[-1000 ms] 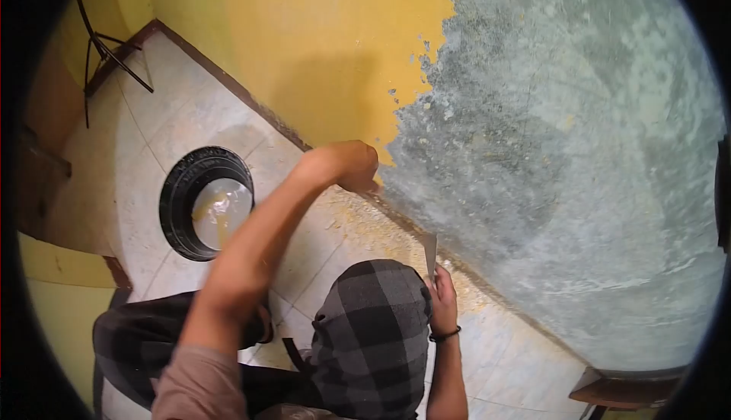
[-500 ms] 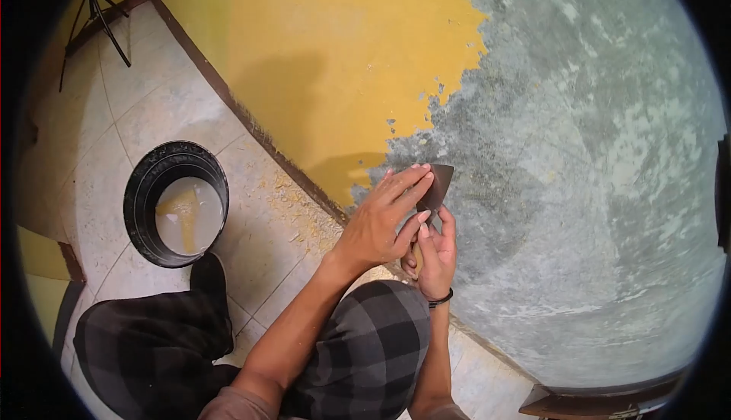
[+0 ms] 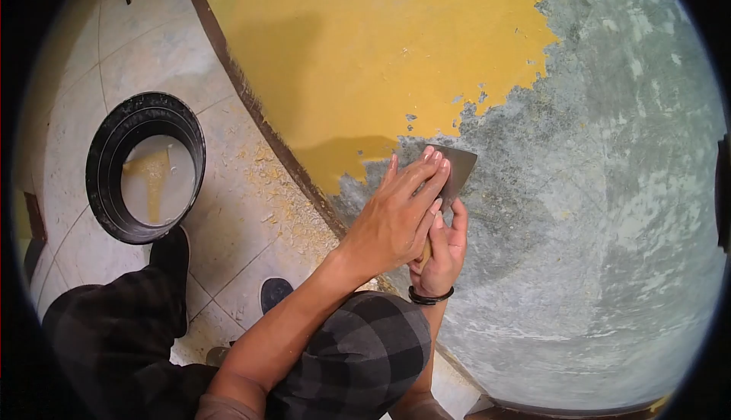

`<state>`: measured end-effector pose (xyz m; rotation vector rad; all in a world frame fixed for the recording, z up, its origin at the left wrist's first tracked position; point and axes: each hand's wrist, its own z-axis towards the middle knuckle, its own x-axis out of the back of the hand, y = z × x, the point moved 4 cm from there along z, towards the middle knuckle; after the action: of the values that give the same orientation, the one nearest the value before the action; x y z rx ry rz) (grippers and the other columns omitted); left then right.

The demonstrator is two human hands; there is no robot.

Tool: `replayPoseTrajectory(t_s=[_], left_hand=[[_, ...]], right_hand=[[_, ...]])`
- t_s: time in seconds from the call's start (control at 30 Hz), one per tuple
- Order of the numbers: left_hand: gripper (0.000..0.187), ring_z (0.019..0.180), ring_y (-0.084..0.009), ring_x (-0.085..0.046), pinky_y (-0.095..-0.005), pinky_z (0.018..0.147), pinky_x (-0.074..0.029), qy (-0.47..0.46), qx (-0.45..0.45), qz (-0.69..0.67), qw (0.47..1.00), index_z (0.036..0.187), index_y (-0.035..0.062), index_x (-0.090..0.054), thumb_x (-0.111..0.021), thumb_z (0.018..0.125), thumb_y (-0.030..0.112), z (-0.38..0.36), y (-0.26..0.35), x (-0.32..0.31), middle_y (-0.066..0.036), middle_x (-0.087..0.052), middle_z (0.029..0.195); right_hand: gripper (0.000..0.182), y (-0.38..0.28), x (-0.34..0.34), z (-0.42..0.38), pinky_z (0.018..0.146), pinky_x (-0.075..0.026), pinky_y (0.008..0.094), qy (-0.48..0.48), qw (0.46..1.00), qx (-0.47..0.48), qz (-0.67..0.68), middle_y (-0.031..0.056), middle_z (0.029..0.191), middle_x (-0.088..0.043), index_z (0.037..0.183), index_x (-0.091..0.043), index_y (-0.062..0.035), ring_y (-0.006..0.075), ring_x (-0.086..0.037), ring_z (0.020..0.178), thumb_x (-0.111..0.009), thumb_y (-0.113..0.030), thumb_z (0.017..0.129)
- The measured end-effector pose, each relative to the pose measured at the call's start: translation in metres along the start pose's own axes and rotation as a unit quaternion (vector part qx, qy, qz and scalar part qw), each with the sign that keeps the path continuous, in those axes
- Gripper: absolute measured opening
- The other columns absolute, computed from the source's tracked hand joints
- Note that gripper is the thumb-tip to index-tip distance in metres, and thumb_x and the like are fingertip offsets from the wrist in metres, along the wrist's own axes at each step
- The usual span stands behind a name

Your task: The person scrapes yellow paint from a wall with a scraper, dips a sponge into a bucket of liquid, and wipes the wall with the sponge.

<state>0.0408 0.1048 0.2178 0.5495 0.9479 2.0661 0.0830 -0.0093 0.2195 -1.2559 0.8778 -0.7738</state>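
A scraper with a broad metal blade (image 3: 459, 175) and a light wooden handle (image 3: 425, 258) is in both my hands, up against the wall. My right hand (image 3: 443, 256), with a black band at the wrist, is wrapped around the handle. Over the blade's left side and the upper handle lies my left hand (image 3: 392, 222), its fingertips pressed on the metal. The blade edge points up, at the grey patch (image 3: 525, 214) just below the ragged border of the yellow paint (image 3: 365, 62). Part of the handle is hidden by my fingers.
On the tiled floor (image 3: 145, 47) at left stands a black bucket (image 3: 99, 169) with cloudy liquid and a yellowish piece inside. Yellow and white flakes (image 3: 285, 199) lie along the brown skirting (image 3: 251, 104). My bent knee (image 3: 365, 351) is below my hands.
The view has shifted, so the bucket and wall border appear elsewhere. More of the blade's face shows, and my left hand lies further along the scraper, its thumb no longer apart.
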Motion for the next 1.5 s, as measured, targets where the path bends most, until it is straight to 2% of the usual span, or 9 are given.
replayPoseTrajectory(t_s=[0.17, 0.23, 0.27, 0.37, 0.77, 0.83, 1.0, 1.13, 1.5], left_hand=[[0.047, 0.128, -0.0385, -0.041, -0.0583, 0.106, -0.028, -0.002, 0.01, -0.004, 1.0, 0.134, -0.0026, -0.043, -0.05, 0.088, 0.008, 0.0, 0.008, 0.002, -0.021, -0.045, 0.133], [0.047, 0.124, -0.0402, -0.043, -0.0582, 0.105, -0.028, 0.0, 0.009, 0.023, 1.0, 0.133, -0.0034, -0.044, -0.05, 0.088, 0.01, 0.006, 0.01, 0.008, -0.022, -0.047, 0.13], [0.047, 0.123, -0.0412, -0.043, -0.0581, 0.105, -0.028, -0.01, 0.02, 0.014, 1.0, 0.132, -0.004, -0.044, -0.05, 0.089, 0.012, 0.01, 0.01, 0.011, -0.022, -0.047, 0.129], [0.049, 0.121, -0.0433, -0.044, -0.0573, 0.105, -0.029, -0.002, 0.024, 0.003, 1.0, 0.13, -0.0062, -0.045, -0.051, 0.089, 0.02, 0.01, 0.013, 0.009, -0.025, -0.047, 0.127], [0.06, 0.123, -0.0443, -0.043, -0.0533, 0.106, -0.03, -0.006, 0.015, -0.042, 0.999, 0.127, -0.0089, -0.045, -0.062, 0.08, 0.026, 0.02, 0.006, 0.017, -0.028, -0.047, 0.126], [0.059, 0.123, -0.0441, -0.043, -0.0543, 0.106, -0.029, 0.032, 0.023, -0.023, 0.999, 0.126, -0.0093, -0.046, -0.063, 0.08, 0.025, 0.026, 0.007, 0.024, -0.028, -0.047, 0.126], [0.062, 0.124, -0.0437, -0.043, -0.0507, 0.108, -0.029, -0.069, 0.041, -0.066, 0.995, 0.128, -0.0093, -0.044, -0.062, 0.082, 0.027, 0.015, 0.012, 0.023, -0.028, -0.046, 0.128], [0.064, 0.125, -0.0435, -0.042, -0.0509, 0.108, -0.029, -0.026, 0.034, -0.046, 0.998, 0.128, -0.0096, -0.044, -0.063, 0.082, 0.03, 0.021, 0.006, 0.026, -0.029, -0.045, 0.13], [0.065, 0.122, -0.0431, -0.044, -0.0489, 0.104, -0.033, 0.002, 0.041, -0.076, 0.996, 0.126, -0.0118, -0.045, -0.066, 0.079, 0.029, 0.018, 0.003, 0.028, -0.029, -0.047, 0.125]], right_hand=[[0.036, 0.004, -0.003, -0.001, 0.047, -0.041, 0.0192, 0.027, 1.0, 0.008, 0.013, 0.0105, 0.098, -0.064, 0.131, -0.038, -0.0057, 0.006, -0.056, 0.062, -0.049, -0.011, 0.097], [0.034, 0.0, -0.008, 0.004, 0.064, -0.049, 0.0219, 0.08, 0.996, 0.022, 0.021, 0.0119, 0.104, -0.063, 0.129, -0.039, -0.0046, 0.0106, -0.061, 0.082, -0.048, -0.008, 0.097], [0.034, 0.0, -0.002, 0.001, 0.079, -0.049, 0.0263, 0.02, 0.999, 0.024, 0.009, 0.0131, 0.114, -0.06, 0.13, -0.039, -0.0033, 0.0142, -0.06, 0.097, -0.047, -0.007, 0.097], [0.034, -0.007, -0.014, -0.001, 0.081, -0.049, 0.0269, 0.047, 0.996, 0.062, -0.039, 0.0122, 0.118, -0.057, 0.131, -0.039, -0.003, 0.0136, -0.059, 0.1, -0.046, -0.007, 0.097], [0.03, -0.016, -0.028, 0.006, 0.065, -0.042, 0.0246, 0.059, 0.992, 0.047, -0.104, 0.0007, 0.085, -0.053, 0.125, -0.043, -0.0016, 0.0083, -0.049, 0.078, -0.05, -0.009, 0.097], [0.028, -0.016, -0.03, 0.016, 0.064, -0.041, 0.022, 0.066, 0.978, 0.075, -0.185, -0.0002, 0.083, -0.051, 0.122, -0.044, -0.0018, 0.0067, -0.047, 0.075, -0.052, -0.009, 0.096], [0.032, -0.014, -0.016, -0.005, 0.058, -0.04, 0.0215, 0.073, 0.994, 0.025, -0.078, 0.0011, 0.08, -0.053, 0.124, -0.043, -0.0023, 0.0059, -0.047, 0.067, -0.054, -0.01, 0.095], [0.031, -0.018, -0.016, 0.01, 0.051, -0.037, 0.0198, 0.045, 0.995, 0.011, -0.088, 0.0021, 0.077, -0.052, 0.123, -0.043, -0.0024, 0.0057, -0.046, 0.06, -0.053, -0.01, 0.095], [0.031, -0.021, -0.033, 0.007, 0.056, -0.04, 0.0208, 0.04, 0.99, 0.011, -0.132, 0.0005, 0.076, -0.052, 0.122, -0.044, -0.0009, 0.0059, -0.046, 0.064, -0.054, -0.005, 0.093]])
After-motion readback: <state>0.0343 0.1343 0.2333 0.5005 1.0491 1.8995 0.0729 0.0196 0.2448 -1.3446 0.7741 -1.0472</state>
